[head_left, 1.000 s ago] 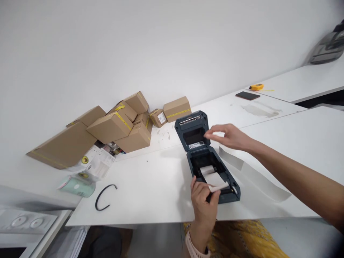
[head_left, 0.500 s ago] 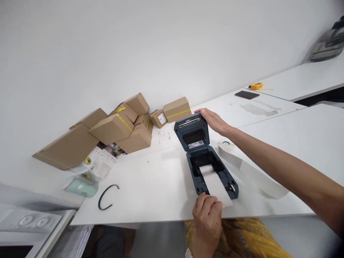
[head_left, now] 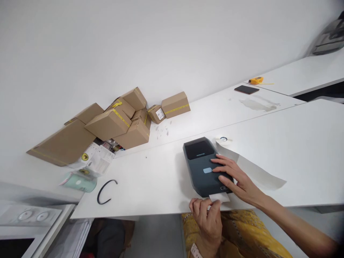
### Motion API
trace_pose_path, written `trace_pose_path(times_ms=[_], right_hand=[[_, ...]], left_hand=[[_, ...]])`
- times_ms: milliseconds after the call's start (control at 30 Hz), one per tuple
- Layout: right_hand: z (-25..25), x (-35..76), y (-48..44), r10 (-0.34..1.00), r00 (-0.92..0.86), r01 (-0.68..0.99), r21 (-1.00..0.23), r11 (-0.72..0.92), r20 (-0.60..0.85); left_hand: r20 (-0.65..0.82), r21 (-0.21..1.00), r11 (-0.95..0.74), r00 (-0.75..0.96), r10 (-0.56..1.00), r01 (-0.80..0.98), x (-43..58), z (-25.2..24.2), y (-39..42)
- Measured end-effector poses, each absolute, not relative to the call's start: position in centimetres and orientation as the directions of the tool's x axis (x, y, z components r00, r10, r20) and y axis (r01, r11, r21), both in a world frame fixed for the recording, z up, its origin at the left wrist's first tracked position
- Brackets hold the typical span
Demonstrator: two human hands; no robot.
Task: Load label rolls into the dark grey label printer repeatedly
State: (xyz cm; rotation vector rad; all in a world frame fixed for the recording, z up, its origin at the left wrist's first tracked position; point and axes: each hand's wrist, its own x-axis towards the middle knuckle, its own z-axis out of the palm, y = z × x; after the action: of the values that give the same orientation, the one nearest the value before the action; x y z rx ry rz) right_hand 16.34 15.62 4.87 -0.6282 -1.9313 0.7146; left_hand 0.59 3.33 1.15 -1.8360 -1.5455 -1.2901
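Note:
A dark blue-grey label printer (head_left: 200, 179) lies on the white table near its front edge, lid down. My right hand (head_left: 236, 179) rests on the lid's right side, fingers spread, the fingertips near a light blue patch (head_left: 208, 170). A short white paper strip (head_left: 220, 196) sticks out of the printer's front. My left hand (head_left: 206, 216) pinches the end of that strip just before the table edge. To the right of the printer lies a partly unrolled roll of paper (head_left: 223, 140), its long strip (head_left: 258, 171) trailing over the table.
Stacked cardboard boxes (head_left: 107, 123) stand along the wall at the left. A black headband-like loop (head_left: 100, 193) and a green pouch (head_left: 83, 182) lie at the table's left end. Far right are a dark phone (head_left: 246, 89) and a yellow tape measure (head_left: 256, 80).
The printer's lid has come down from upright to closed. My right hand has moved from the raised lid's top edge onto the lid. My left hand still pinches the paper.

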Motion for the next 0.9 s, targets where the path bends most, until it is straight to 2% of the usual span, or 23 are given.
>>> trace_pose_path(times_ms=[67, 133, 233, 300, 333, 400, 433, 500, 600, 900], right_hand=[[3.3, 15.9, 14.6, 0.702, -0.383, 0.142, -0.713, 0.687, 0.6], [2.1, 15.3, 14.0, 0.789, -0.303, 0.135, -0.796, 0.59, 0.534], [0.8, 14.3, 13.2, 0.958, -0.134, 0.049, -0.963, 0.263, 0.255], [0.2, 13.7, 12.8, 0.994, -0.079, -0.031, -0.997, 0.068, 0.07], [0.0, 13.5, 12.7, 0.997, -0.071, -0.054, -0.999, 0.008, 0.012], [-0.1, 13.3, 12.4, 0.997, -0.061, -0.064, -0.997, -0.049, -0.045], [-0.1, 13.3, 12.3, 0.997, -0.051, -0.057, -0.997, -0.056, -0.053], [0.0, 13.5, 12.3, 0.998, -0.035, -0.028, -0.998, -0.055, -0.054], [0.0, 13.7, 12.2, 0.997, -0.051, 0.007, -0.998, -0.059, -0.059], [-1.2, 13.0, 11.9, 1.0, -0.002, -0.041, -0.999, 0.025, 0.026]], left_hand=[[0.848, 0.237, -0.302, -0.046, 0.527, 0.923, 0.5, 0.7, 3.1], [0.85, 0.24, -0.314, -0.042, 0.526, 0.918, 0.3, 0.4, 2.6], [0.812, 0.327, -0.332, -0.083, 0.578, 0.885, -0.2, 0.3, 1.7], [0.701, 0.54, -0.258, -0.258, 0.665, 0.801, -0.5, 0.6, 1.8], [0.592, 0.678, -0.19, -0.375, 0.713, 0.71, -0.6, 0.9, 2.1], [0.287, 0.901, -0.035, -0.536, 0.794, 0.432, -0.8, 1.6, 3.2], [0.153, 0.956, 0.014, -0.539, 0.829, 0.294, -0.9, 2.0, 3.9], [0.012, 0.994, 0.044, -0.476, 0.88, 0.105, -1.0, 2.6, 5.1], [-0.024, 1.0, 0.028, -0.432, 0.901, 0.002, -1.1, 2.8, 6.0], [0.058, 0.992, 0.007, -0.503, 0.862, 0.126, -1.5, 2.0, 6.9]])
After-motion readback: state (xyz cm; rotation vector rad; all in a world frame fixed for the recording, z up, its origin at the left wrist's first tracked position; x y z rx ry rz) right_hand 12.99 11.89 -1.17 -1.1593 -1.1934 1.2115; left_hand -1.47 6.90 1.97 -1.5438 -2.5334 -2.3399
